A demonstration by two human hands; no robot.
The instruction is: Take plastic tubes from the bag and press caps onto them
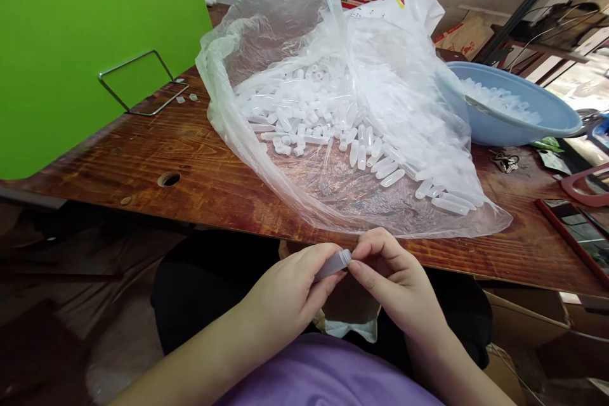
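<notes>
My left hand [299,279] is closed around a small translucent plastic tube [333,264], its threaded neck pointing right. At the mouth of that tube, the thumb and forefinger of my right hand [392,273] are pinched together; whatever lies between them is too small or hidden to make out. Both hands are above my lap, just in front of the table edge. Beyond them an open clear plastic bag [285,187] lies on the table, with many similar translucent tubes [392,177] and short white plastic pieces [285,143] heaped inside.
A blue basin [514,130] with more translucent pieces stands at the right. Keys [504,162] and a red-edged phone [575,235] lie on the wooden table [228,196]. A green panel [95,32] and a metal wire stand [143,82] are at the left, near a hole in the tabletop.
</notes>
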